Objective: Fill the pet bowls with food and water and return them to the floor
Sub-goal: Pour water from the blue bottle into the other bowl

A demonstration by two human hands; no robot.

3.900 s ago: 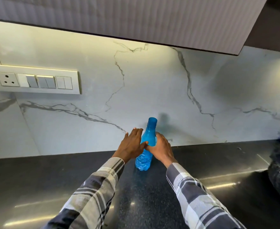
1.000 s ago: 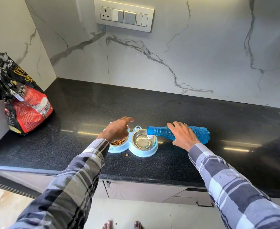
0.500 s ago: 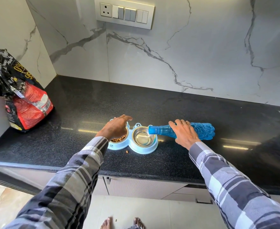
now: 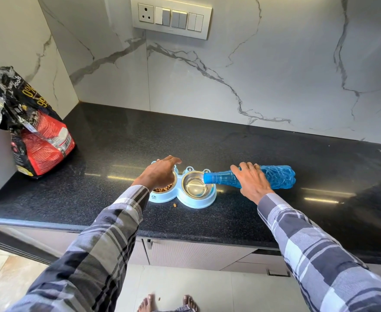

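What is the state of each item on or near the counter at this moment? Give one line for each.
Blue bottle: tipped on its side, mouth over the right bowl.
Right bowl: holds some water.
Left bowl: holds kibble.
Food bag: open, crumpled top, upright in the corner.
Stray kibble: lying on the counter.
Left hand: resting on the left bowl.
Right hand: gripping the bottle.

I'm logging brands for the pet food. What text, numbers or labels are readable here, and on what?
"0%" in yellow, on the food bag.
"99", partly cut off, below it on the bag.
Bag's white label and fine print: too small to read.
Logo on the blue bowl stand: too blurred to read.
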